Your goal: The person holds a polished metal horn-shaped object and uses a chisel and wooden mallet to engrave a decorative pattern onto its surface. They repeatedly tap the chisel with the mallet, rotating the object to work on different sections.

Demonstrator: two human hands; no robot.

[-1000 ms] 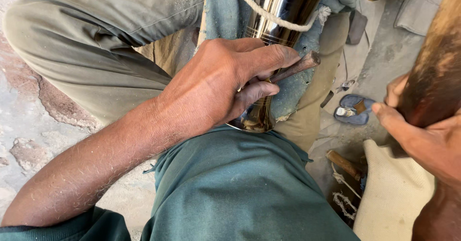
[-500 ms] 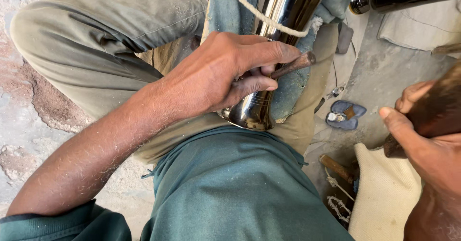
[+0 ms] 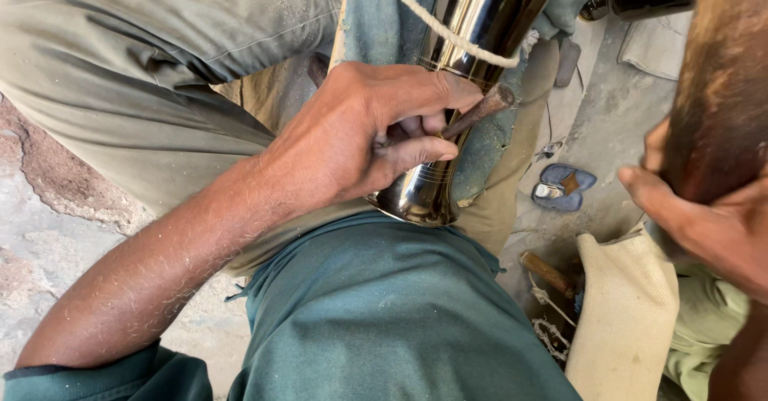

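Raised closer into view since a moment ago, the right hand (image 3: 704, 217) grips a brown wooden block (image 3: 716, 89), while the left hand (image 3: 360, 133) fingers clench a rusty punch (image 3: 478, 107) against the polished metal vessel (image 3: 468, 33) across the lap.

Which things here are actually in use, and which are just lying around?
In use:
- left hand gripping a dark metal punch
- shiny metal vessel the punch tip rests on
- cord looped over the vessel
- right hand holding a brown wooden piece

Lying about:
- small blue pad on the floor
- wooden-handled tool
- cream sack
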